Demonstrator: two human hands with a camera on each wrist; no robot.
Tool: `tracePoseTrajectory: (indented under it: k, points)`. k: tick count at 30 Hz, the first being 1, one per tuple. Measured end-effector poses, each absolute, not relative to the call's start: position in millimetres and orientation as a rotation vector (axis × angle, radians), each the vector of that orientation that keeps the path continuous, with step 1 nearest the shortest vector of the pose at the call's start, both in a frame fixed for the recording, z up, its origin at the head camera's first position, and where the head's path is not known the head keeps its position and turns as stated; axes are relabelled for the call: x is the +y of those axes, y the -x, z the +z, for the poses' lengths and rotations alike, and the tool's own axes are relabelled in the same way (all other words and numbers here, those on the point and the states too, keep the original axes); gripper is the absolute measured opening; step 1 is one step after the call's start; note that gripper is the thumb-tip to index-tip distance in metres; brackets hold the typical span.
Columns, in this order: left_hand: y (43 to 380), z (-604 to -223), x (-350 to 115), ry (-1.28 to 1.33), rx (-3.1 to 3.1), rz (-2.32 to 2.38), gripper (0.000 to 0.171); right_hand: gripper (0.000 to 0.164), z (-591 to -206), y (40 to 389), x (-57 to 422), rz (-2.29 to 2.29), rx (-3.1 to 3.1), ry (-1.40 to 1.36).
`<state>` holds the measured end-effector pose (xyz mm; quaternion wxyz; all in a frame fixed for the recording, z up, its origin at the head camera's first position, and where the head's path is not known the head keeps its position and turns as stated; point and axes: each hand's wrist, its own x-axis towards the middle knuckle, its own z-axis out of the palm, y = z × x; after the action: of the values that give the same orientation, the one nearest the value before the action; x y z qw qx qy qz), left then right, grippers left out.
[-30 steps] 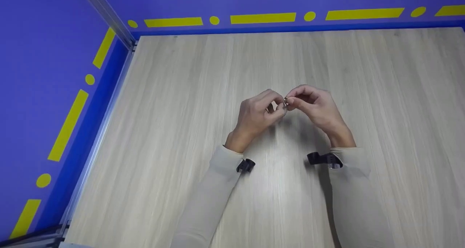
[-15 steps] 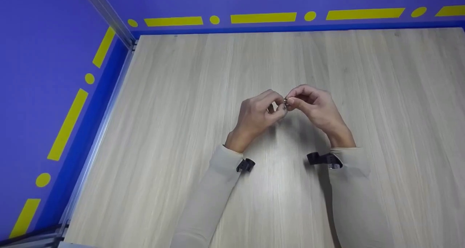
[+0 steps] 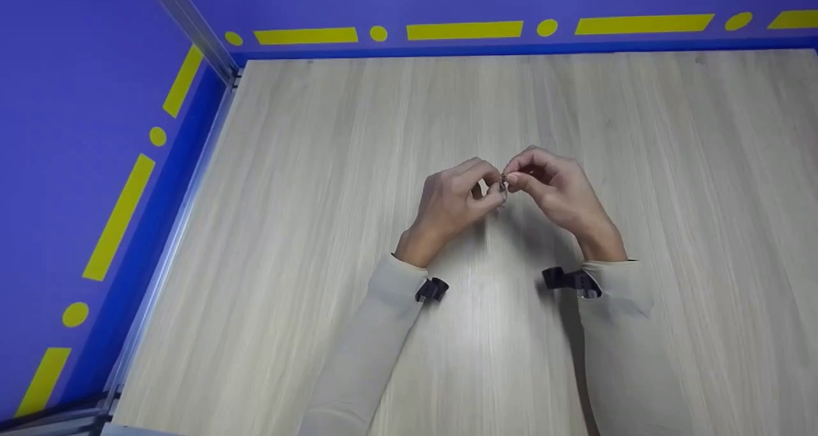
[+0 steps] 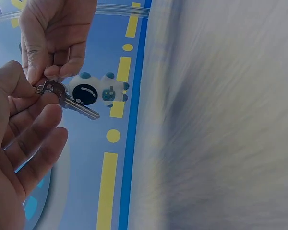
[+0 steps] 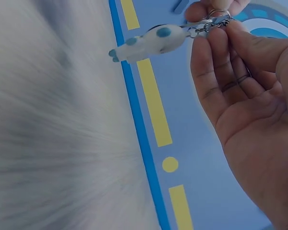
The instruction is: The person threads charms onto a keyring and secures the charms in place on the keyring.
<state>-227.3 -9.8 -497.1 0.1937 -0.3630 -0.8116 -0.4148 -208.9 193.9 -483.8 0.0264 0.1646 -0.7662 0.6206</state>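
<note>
My left hand (image 3: 450, 193) and right hand (image 3: 559, 190) meet fingertip to fingertip above the table. Between them hangs a keychain with a white astronaut-like figure (image 4: 105, 91) with teal parts and a black visor. A metal key (image 4: 81, 108) hangs beside the figure in the left wrist view, its head by the left fingertips. The left thumb and fingers pinch the metal ring (image 5: 220, 11) side. In the right wrist view, my right thumb and index finger pinch the short chain (image 5: 207, 26) close to the ring. Fingertips partly cover where key and ring join.
Below the hands spreads a light wood-grain table (image 3: 307, 167). Blue panels (image 3: 83, 103) with yellow marks stand along its left and far sides, with a metal corner post (image 3: 192, 27) between them. A black wrist mount (image 3: 569, 281) sits on the right sleeve.
Both hands stay nearly in place with small fingertip movements. The metal bits between the fingertips have turned slightly. The right hand's fingers have shifted a little.
</note>
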Motion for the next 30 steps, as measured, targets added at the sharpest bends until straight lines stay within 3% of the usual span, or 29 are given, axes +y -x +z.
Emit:
tracePoseTrajectory:
  k: [30]
  points:
    - [223.9,-490.7,-11.9,1.025,-2.408,-0.994,0.005,0.004,-474.8,203.2,193.4,1.658,-2.588,-0.528]
